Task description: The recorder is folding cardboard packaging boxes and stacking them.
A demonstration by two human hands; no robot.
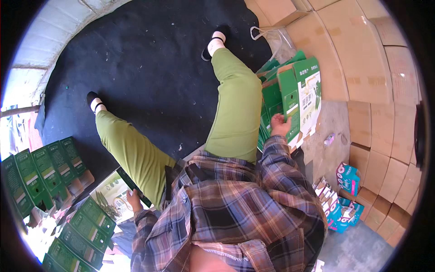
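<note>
On my right side, my right hand [280,125] has its fingers bent around the edge of a flattened green-and-white carton [308,97]. That carton leans at the front of several more green cartons [272,97] beside my right leg. Low on my left, my left hand [134,201] grips the edge of another green-and-white carton [113,196], its pale printed face turned up. Part of that carton is hidden by my left thigh and by the green cartons next to it.
Rows of green cartons [43,174] stand at the left, with more green cartons [84,235] below them. Brown cardboard boxes [358,54] are stacked along the right. Blue-and-pink packs [346,215] lie near them. Black sheeting [145,68] covers the floor ahead, where my feet rest.
</note>
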